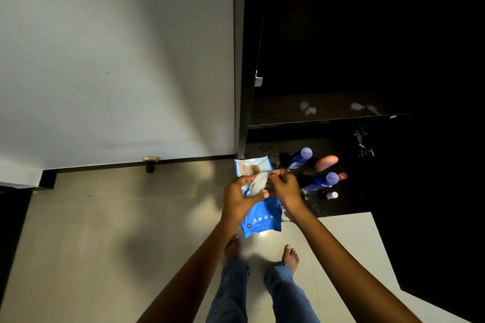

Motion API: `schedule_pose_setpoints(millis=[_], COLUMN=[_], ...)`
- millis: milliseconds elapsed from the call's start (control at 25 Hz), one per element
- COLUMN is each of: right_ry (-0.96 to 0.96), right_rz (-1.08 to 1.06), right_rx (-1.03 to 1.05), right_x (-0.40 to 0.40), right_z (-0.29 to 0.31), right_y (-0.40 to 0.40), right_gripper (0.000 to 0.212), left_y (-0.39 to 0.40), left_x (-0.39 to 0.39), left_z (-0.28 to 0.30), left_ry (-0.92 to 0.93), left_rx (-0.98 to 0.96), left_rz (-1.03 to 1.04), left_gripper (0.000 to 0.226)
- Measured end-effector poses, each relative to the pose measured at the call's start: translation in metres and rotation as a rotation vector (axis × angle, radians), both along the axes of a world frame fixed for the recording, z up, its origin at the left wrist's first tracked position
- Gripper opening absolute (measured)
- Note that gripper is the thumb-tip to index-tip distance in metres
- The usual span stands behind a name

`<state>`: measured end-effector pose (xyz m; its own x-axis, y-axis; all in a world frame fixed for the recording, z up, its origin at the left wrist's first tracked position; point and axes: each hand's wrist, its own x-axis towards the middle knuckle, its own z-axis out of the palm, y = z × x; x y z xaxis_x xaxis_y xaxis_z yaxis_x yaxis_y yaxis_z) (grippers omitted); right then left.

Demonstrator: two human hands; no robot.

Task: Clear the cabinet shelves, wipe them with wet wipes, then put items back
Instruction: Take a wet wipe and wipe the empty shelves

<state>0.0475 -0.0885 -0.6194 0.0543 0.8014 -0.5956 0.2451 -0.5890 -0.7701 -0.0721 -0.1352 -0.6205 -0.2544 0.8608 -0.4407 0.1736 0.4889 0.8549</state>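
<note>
Both forearms are bare, with no sleeves showing down to the left hand [237,199] and right hand [284,187]. The person wears loose blue denim jeans [231,294] with frayed hems. The bare feet [290,255] have no shoes or socks.

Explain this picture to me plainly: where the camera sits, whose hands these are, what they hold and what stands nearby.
The camera is worn on a person's head and looks down, so you see their own arms, jeans and bare feet on the tiled floor. The left hand holds a blue pack of wet wipes, while the right hand pinches a white wipe coming out of it. Ahead is a dark open cabinet; its upper shelf looks empty, with pale smears. On the dark surface below stand blue bottles, a pink one and smaller containers.
</note>
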Motion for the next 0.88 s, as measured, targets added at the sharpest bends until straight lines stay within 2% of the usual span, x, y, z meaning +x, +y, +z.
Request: schedule_pose_setpoints(millis=[80,160,240,320,440,560,640,760,880], right_ry=[0.091,0.124,0.116,0.119,0.119,0.125,0.165,0.326,0.383], right_rz=[-0.071,-0.036,0.078,0.119,0.045,-0.074,-0.119,-0.155,-0.072], right_rx=[0.055,0.153,0.223,0.237,0.287,0.324,0.332,0.305,0.352], right_x=[0.0,0.003,0.007,0.008,0.008,0.013,0.017,0.028,0.045], right_z=[0.014,0.022,0.029,0.04,0.059,0.084,0.104,0.142,0.178], right_y=[-0.003,-0.003,-0.005,-0.006,-0.005,-0.004,-0.004,-0.013,-0.028], right_gripper=[0.008,0.016,0.022,0.021,0.01,0.011,0.016,0.02,0.014], left_y=[0.007,0.016,0.021,0.022,0.023,0.02,0.018,0.007,-0.007], left_x=[-0.002,-0.005,-0.007,-0.008,-0.01,-0.009,-0.008,0.005,0.028], left_z=[0.01,0.021,0.032,0.045,0.064,0.087,0.099,0.128,0.167], left_ry=[0.032,0.069,-0.045,-0.165,-0.2,-0.235,-0.231,-0.287,-0.309], left_rx=[0.077,0.135,0.144,0.162,0.209,0.22,0.223,0.248,0.277], left_rz=[0.08,0.171,0.224,0.183,0.093,0.124,0.131,0.082,0.054], left_gripper=[0.026,0.017,0.012,0.007,0.017,0.017,0.019,0.022,0.017])
